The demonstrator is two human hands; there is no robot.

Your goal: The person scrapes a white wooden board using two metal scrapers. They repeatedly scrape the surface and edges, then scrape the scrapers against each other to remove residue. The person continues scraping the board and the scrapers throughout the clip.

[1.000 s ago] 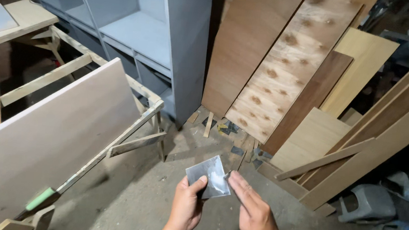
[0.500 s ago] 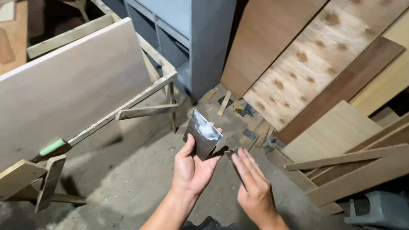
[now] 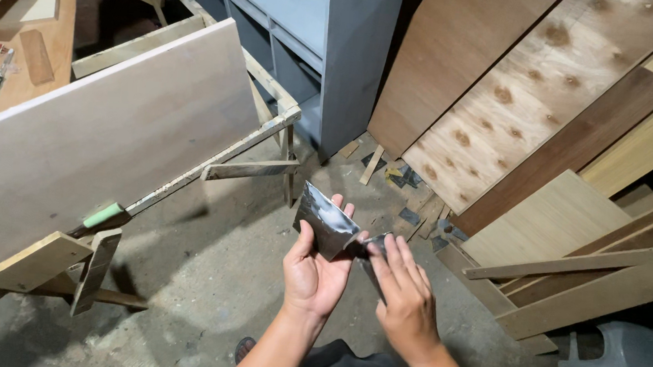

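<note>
Rough concrete floor (image 3: 200,275) spreads under a cluttered wood shop. Left of the hands, a large pale board (image 3: 101,148) leans tilted on a wooden trestle frame (image 3: 253,171). Behind the hands stands a grey shelf cabinet (image 3: 331,42); right of them, plywood sheets (image 3: 506,105) lean stacked. The left hand (image 3: 315,273) is clamped on a shiny grey sheet piece (image 3: 325,221), thumb against its lower edge. The right hand (image 3: 407,301), just beside, pinches a smaller grey strip (image 3: 374,247) touching that piece.
</note>
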